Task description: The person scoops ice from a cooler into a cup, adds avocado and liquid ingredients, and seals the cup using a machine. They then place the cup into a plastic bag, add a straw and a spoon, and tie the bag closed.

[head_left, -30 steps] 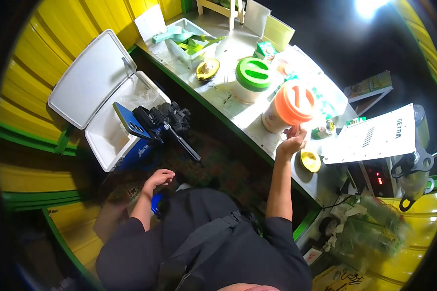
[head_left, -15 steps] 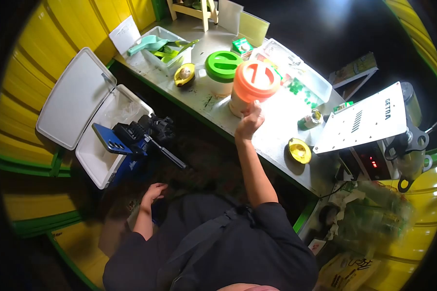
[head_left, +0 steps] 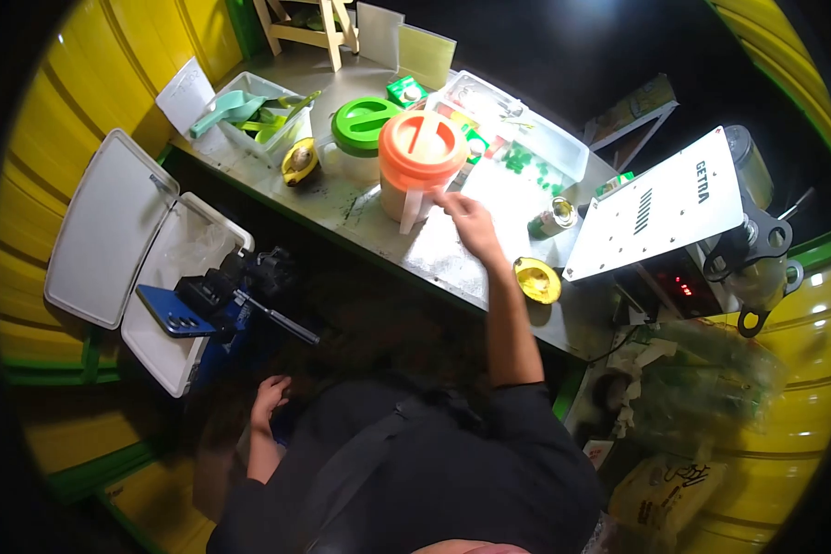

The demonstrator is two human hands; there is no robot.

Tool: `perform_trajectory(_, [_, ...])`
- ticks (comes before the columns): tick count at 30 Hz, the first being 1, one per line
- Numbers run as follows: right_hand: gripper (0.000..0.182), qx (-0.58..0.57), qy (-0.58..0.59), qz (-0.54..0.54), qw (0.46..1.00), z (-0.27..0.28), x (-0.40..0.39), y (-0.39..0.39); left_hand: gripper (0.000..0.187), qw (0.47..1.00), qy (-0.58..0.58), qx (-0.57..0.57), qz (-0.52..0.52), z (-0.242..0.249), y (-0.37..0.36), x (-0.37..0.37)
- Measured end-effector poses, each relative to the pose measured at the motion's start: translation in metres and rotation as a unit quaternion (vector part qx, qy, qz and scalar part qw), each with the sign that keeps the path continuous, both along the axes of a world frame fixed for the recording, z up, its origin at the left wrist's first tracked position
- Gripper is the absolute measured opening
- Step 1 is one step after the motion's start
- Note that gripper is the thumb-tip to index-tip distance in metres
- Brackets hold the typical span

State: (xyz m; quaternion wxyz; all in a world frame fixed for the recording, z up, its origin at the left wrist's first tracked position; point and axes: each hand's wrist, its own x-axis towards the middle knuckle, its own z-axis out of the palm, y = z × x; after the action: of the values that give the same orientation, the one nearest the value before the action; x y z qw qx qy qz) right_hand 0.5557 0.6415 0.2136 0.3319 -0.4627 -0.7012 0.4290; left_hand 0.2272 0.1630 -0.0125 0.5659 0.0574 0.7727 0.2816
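An orange-lidded pitcher [head_left: 423,152] stands on the metal counter, its clear handle facing me. My right hand [head_left: 471,224] is just right of that handle, fingers stretched toward it and no longer wrapped round it. Left of this pitcher is a similar one with a green lid [head_left: 365,127]. An avocado half [head_left: 300,162] with its pit lies farther left, and a pitless avocado half [head_left: 537,281] lies right of my forearm. Near it an opened can [head_left: 554,218] stands on the counter. My left hand [head_left: 270,395] hangs low beside my body, fingers loosely apart and holding nothing.
A clear tub [head_left: 291,138] with green utensils stands at the counter's left end. Behind the pitchers is a clear plastic tray [head_left: 563,157]. A sealing machine [head_left: 660,208] marked GETRA occupies the right end. A phone on a mount [head_left: 171,311] stands before an opened cooler [head_left: 148,346].
My right hand has let go of the orange-lidded pitcher's handle and moved to its right. The view has shifted, so the counter appears farther left. My left hand still hangs low.
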Motion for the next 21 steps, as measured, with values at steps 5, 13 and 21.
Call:
perform_trajectory(5, [0.037, 0.031, 0.152, -0.208, 0.966, 0.068, 0.148, 0.161, 0.022, 0.995, -0.082, 0.043, 0.024, -0.04, -0.053, -0.008])
perform_trajectory(13, [0.042, -0.009, -0.169, -0.404, 0.899, -0.044, 0.291, 0.371, 0.018, 0.991, -0.003, -0.126, 0.043, -0.005, -0.08, 0.018])
perform_trajectory(21, [0.037, -0.094, -0.067, -0.411, 0.904, -0.072, 0.299, 0.368, 0.031, 0.995, -0.033, -0.081, 0.044, -0.031, -0.076, 0.006])
